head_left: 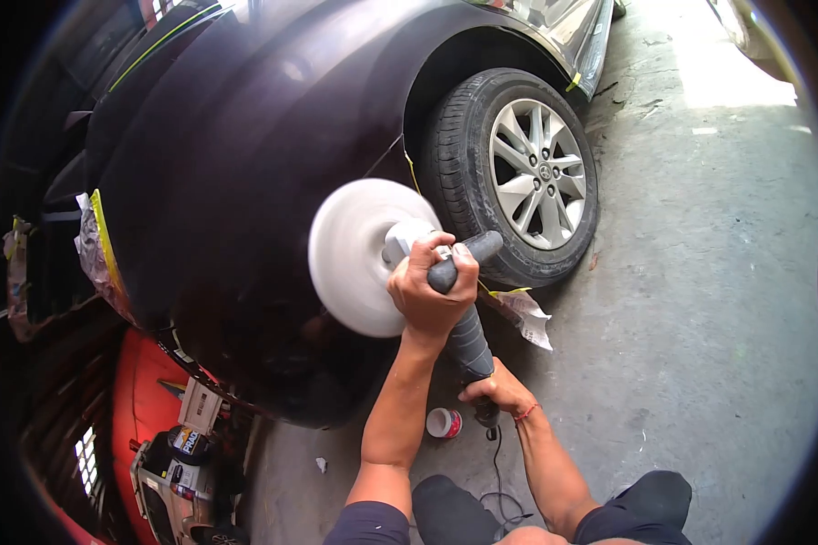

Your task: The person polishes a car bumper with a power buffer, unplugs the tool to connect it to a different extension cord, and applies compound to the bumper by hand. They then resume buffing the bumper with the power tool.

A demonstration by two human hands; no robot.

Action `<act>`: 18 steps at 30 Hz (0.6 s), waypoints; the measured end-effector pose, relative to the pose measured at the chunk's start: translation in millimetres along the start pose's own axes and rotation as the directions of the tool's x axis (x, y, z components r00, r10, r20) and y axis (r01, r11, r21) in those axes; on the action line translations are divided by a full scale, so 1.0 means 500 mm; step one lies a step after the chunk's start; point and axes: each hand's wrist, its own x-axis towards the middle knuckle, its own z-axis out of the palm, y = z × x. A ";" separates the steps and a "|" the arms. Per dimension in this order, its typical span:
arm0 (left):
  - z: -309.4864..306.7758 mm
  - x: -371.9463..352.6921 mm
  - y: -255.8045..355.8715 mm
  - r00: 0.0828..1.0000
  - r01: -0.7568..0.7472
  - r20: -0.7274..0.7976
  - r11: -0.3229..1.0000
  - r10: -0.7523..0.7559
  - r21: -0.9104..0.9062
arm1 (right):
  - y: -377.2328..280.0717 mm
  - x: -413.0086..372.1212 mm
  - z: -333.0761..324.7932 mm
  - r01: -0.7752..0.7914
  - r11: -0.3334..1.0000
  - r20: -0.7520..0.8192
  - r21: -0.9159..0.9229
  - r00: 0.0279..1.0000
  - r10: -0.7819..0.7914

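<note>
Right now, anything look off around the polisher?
Two things: crumpled paper beside the tire, near the polisher, sticks out as if partly loose, and a stray white scrap lies on the floor. No obvious spill.

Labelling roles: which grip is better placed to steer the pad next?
Probably the left grip: it holds the front handle, close to the white pad. The right grip is farther back on the tool, near its cord.

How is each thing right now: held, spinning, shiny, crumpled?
Polisher: held two-handed
Pad: blurred, apparently spinning
Left hand: closed round handle
Right hand: gripping polisher's rear
Car: shiny, partly masked
Wheel: upright
Tub: on floor; lid unclear
Cord: loosely curled
Paper: crumpled
</note>
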 end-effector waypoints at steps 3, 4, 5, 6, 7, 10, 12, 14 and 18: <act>0.015 -0.047 0.030 1.000 -0.028 -0.008 0.998 0.028 0.051 | 0.049 -0.023 -0.031 -0.021 0.996 0.050 0.081 0.999 0.017; 0.022 -0.071 0.029 0.998 -0.047 -0.028 0.999 0.048 0.018 | 0.067 -0.034 -0.038 -0.040 0.994 0.075 0.105 0.997 0.033; 0.028 -0.098 0.027 0.999 -0.052 0.000 0.997 0.052 0.051 | 0.098 -0.040 -0.052 -0.081 0.993 0.087 0.084 0.993 0.074; 0.034 -0.124 0.029 0.998 -0.060 0.026 0.995 0.058 0.084 | 0.125 -0.054 -0.057 -0.084 0.993 0.087 0.080 0.993 0.077; 0.043 -0.152 0.043 0.996 -0.063 0.064 0.991 0.056 0.114 | 0.150 -0.073 -0.059 -0.129 0.973 0.129 0.189 0.986 0.106; 0.063 -0.182 0.059 0.989 -0.061 0.140 0.987 0.041 0.146 | 0.195 -0.086 -0.070 -0.192 0.933 0.196 0.303 0.971 0.135; 0.069 -0.174 0.066 0.987 -0.054 0.161 0.987 0.029 0.150 | 0.202 -0.085 -0.075 -0.215 0.921 0.224 0.324 0.964 0.146; 0.061 -0.139 0.064 0.989 -0.087 0.130 0.983 0.066 0.162 | 0.158 -0.069 -0.054 -0.171 0.930 0.181 0.327 0.977 0.116; 0.044 -0.048 0.046 0.993 -0.096 0.078 0.982 0.084 0.165 | 0.070 -0.020 -0.008 -0.049 0.952 0.125 0.304 0.992 0.011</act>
